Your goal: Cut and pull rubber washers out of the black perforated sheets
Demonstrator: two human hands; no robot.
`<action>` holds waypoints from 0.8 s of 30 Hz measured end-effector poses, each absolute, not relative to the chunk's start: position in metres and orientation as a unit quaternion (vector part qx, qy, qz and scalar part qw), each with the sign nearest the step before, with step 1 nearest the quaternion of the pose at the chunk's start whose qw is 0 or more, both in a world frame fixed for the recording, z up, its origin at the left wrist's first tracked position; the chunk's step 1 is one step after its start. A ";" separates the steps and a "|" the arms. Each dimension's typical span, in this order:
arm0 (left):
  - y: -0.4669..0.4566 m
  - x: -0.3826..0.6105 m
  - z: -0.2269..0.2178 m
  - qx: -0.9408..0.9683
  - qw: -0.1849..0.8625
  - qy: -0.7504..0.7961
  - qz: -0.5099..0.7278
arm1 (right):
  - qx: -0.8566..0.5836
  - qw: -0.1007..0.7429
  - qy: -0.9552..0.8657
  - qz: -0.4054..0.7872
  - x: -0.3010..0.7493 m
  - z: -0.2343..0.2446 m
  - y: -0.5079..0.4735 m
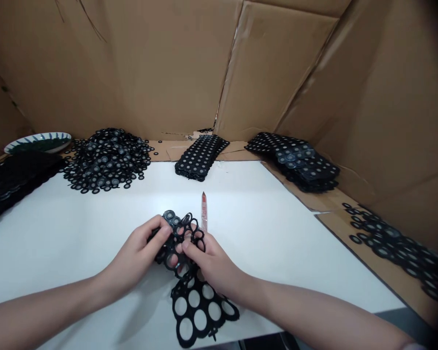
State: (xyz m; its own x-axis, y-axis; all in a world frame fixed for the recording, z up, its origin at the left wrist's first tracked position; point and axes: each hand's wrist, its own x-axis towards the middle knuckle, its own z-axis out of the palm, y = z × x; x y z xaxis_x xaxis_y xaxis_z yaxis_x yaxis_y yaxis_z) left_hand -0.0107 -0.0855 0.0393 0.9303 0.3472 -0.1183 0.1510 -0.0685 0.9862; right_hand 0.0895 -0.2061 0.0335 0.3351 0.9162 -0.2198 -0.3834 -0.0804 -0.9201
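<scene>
Both hands meet low in the middle of the head view, over the white table. My left hand [146, 243] is closed on a cluster of black rubber rings [170, 217], thumb pressed on top. My right hand [213, 260] pinches a black perforated rubber sheet [200, 311], the web with large round holes. Its lower part hangs down toward the table's front edge, and its upper part is bunched between the two hands. Where the rings and the web join is partly hidden by the fingers. Just beyond my right hand lies a pointed pen-like tool [204, 209] with a reddish wrapped handle.
A heap of loose black rings [107, 160] is at the back left, near a patterned dish [58, 138] and a dark stack [18, 180]. Stacked perforated sheets [200, 158] stand at the back, more sheets [295, 158] at right. Other ring pieces [394, 243] lie along cardboard walls [149, 63].
</scene>
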 end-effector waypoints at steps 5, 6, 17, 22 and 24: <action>-0.050 -0.010 0.045 0.718 0.565 0.291 0.283 | -0.578 0.613 -0.196 0.502 0.092 0.032 -0.209; -0.045 -0.010 0.045 0.712 0.544 0.299 0.328 | -0.576 0.610 -0.185 0.511 0.093 0.033 -0.210; -0.071 -0.011 0.034 0.899 0.390 0.178 0.094 | -0.601 0.576 -0.246 0.496 0.094 0.030 -0.207; -0.074 -0.012 0.025 0.913 0.368 0.166 0.060 | -0.587 0.586 -0.244 0.503 0.094 0.032 -0.204; -0.077 -0.012 0.025 0.911 0.374 0.163 0.061 | -0.588 0.582 -0.238 0.509 0.093 0.032 -0.203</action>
